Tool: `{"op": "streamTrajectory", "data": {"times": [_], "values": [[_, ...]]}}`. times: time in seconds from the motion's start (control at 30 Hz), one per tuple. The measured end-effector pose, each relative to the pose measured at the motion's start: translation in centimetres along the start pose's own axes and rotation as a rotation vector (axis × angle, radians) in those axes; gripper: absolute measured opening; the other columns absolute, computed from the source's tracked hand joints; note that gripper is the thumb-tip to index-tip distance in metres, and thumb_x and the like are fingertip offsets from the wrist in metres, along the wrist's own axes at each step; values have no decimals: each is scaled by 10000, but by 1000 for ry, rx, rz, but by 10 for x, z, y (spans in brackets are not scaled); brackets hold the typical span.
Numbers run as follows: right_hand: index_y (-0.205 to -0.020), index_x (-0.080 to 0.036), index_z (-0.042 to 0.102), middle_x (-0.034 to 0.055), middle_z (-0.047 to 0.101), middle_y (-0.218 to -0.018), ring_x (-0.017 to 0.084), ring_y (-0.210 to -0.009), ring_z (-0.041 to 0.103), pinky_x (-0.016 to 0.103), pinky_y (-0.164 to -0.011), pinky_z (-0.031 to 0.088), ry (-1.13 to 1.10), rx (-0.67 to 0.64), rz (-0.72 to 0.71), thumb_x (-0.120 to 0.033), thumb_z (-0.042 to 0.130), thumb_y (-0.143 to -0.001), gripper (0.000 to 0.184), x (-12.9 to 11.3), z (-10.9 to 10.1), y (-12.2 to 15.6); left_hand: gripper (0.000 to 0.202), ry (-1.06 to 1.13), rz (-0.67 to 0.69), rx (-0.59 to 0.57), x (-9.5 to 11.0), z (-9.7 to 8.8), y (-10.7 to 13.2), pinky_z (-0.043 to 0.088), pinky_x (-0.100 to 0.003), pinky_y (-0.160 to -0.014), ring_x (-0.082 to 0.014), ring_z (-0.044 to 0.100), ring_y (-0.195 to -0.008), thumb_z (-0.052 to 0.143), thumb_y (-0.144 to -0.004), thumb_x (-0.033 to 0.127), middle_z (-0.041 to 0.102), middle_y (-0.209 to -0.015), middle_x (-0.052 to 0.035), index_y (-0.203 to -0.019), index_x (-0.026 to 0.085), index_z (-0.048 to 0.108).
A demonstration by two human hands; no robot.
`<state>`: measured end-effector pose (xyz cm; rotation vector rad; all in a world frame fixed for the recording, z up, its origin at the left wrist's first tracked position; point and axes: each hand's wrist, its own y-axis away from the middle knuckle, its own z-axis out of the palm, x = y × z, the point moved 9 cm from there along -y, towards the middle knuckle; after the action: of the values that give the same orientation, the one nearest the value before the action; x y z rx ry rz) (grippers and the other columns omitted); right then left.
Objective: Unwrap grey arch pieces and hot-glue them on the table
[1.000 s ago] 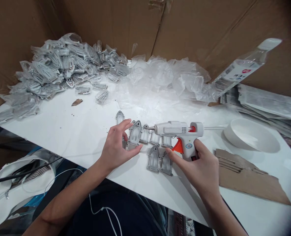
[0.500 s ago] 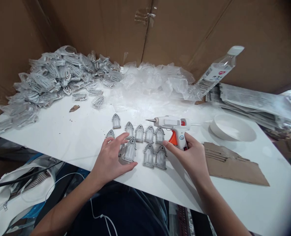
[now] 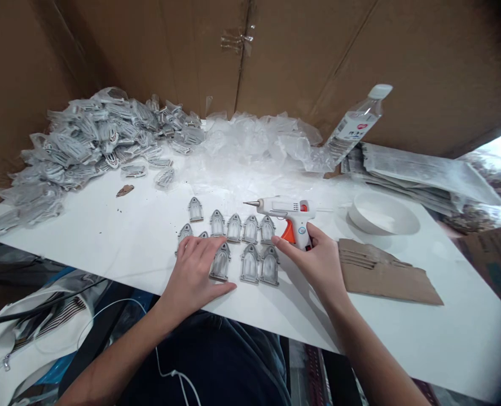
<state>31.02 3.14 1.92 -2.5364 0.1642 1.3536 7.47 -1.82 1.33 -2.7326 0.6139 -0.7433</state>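
Gripping the glue gun (image 3: 278, 206) by its handle (image 3: 302, 238), presumably for trigger (image 3: 289, 232) reach, the right hand (image 3: 321, 260) is curled closed; the left hand (image 3: 196, 269), loosely spread, brackets 1 grey arched piece (image 3: 220, 262) on the counter (image 3: 127, 239).

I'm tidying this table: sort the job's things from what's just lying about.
Seems part of the job: glue gun, in the right hand; grey arched pieces, one at the left hand; pile of bagged pieces, probably.

Apparently lying about: bottle; torn cardboard; brown scrap.
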Motion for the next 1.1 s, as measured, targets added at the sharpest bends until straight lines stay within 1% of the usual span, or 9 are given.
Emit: {"op": "streamTrajectory", "data": {"times": [0.1, 0.23, 0.43, 0.53, 0.63, 0.73, 0.9, 1.0, 1.1], "values": [[-696, -195, 528, -63, 406, -570, 94, -538, 337, 243, -469, 265, -4, -6, -11, -527, 792, -673, 425, 1, 0, 0, 772, 43, 44, -33, 12, 3, -7, 283, -599, -1150, -315, 554, -1168, 857, -697, 307, 653, -1265, -74, -1350, 240, 450], [-721, -183, 564, -55, 444, -581, 97, -543, 362, 243, -472, 282, -19, 13, -12, -533, 790, -670, 420, 1, -3, -1, 756, 102, 87, -106, 25, 19, -18, 237, -632, -1195, -304, 574, -1164, 848, -703, 312, 671, -1220, -55, -1349, 259, 459], [-657, -193, 516, -65, 400, -552, 87, -534, 333, 239, -471, 260, -50, 34, 16, -516, 787, -650, 421, -3, -6, -1, 702, 102, 70, -133, 29, 36, -27, 253, -634, -1191, -303, 592, -1146, 836, -706, 337, 685, -1174, -58, -1312, 248, 493], [-638, -204, 477, -74, 361, -543, 79, -524, 299, 240, -462, 235, -58, 45, 23, -500, 793, -639, 433, -5, -7, 0, 678, 137, 63, -166, 29, 39, -28, 250, -630, -1192, -298, 585, -1170, 832, -717, 329, 680, -1199, -59, -1303, 246, 500], [-617, -215, 422, -82, 324, -537, 72, -516, 264, 244, -456, 209, -48, 61, 10, -487, 798, -636, 464, -8, -9, 0, 640, 169, 52, -179, 29, 41, -29, 263, -634, -1185, -295, 597, -1154, 829, -721, 317, 689, -1160, -52, -1277, 246, 520], [-619, -217, 417, -80, 330, -539, 74, -519, 272, 247, -457, 214, -53, 62, 9, -486, 793, -644, 463, -8, -9, 1, 598, 162, 38, -154, 30, 41, -29, 282, -614, -1183, -289, 610, -1114, 803, -719, 286, 695, -1099, -50, -1253, 245, 537], [-608, -223, 393, -85, 286, -540, 72, -519, 251, 247, -457, 206, -41, 68, 5, -489, 793, -641, 481, -7, -9, 0, 606, 136, 54, -101, 35, 38, -26, 286, -567, -1183, -271, 604, -1065, 766, -702, 234, 694, -1105, -68, -1261, 173, 541], [-606, -224, 387, -85, 282, -541, 70, -518, 246, 245, -455, 196, -50, 74, 4, -495, 793, -633, 489, -6, -9, 0, 542, 128, 68, -47, 36, 27, -22, 302, -552, -1163, -253, 607, -1034, 740, -723, 192, 703, -1106, -57, -1231, 159, 557], [-604, -224, 390, -84, 285, -537, 69, -513, 242, 244, -451, 192, -53, 81, 0, -491, 792, -633, 484, -5, -9, 0, 444, 83, 63, 50, 30, 10, -16, 321, -547, -1137, -258, 609, -1053, 723, -767, 178, 712, -1169, -59, -1189, 171, 584]]}}
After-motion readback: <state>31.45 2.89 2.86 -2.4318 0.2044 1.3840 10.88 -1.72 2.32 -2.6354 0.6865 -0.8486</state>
